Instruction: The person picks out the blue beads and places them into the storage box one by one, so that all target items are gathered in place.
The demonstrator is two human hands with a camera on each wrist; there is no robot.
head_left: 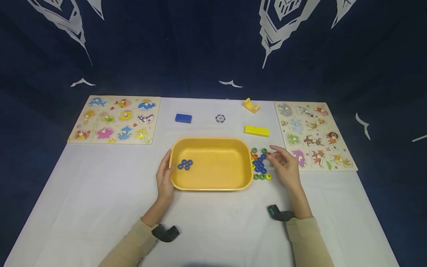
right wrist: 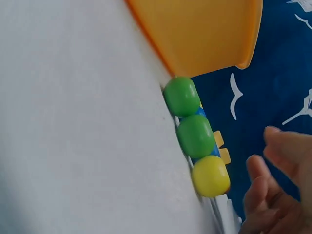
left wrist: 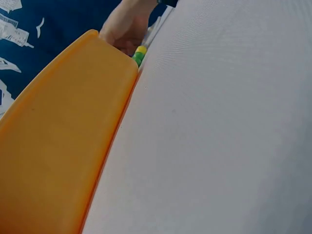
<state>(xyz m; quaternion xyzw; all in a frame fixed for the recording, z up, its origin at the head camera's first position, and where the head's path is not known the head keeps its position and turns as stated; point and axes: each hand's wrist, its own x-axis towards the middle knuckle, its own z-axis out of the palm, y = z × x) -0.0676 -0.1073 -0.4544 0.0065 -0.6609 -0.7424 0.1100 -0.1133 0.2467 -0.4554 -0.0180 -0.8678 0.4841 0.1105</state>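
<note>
A yellow plastic tray (head_left: 217, 174) stands mid-table with several blue ring-like beads (head_left: 187, 167) at its left end. My left hand (head_left: 165, 178) grips the tray's left side, thumb over the rim and fingers along the outer wall. Against the tray's right side sit loose beads: blue ones (head_left: 260, 165), green beads (right wrist: 195, 136), an orange bead (head_left: 255, 156) and a yellow bead (right wrist: 210, 176). My right hand (head_left: 285, 165) is at their right edge, thumb and forefinger close together. Something reddish shows at those fingertips; whether it is pinched is unclear.
Animal puzzle boards lie at the left (head_left: 113, 120) and right (head_left: 315, 137), the right one beside my right hand. Behind the tray are a blue block (head_left: 183, 118), a poker chip (head_left: 220, 118), a long yellow block (head_left: 257, 131) and a notched yellow piece (head_left: 251, 106).
</note>
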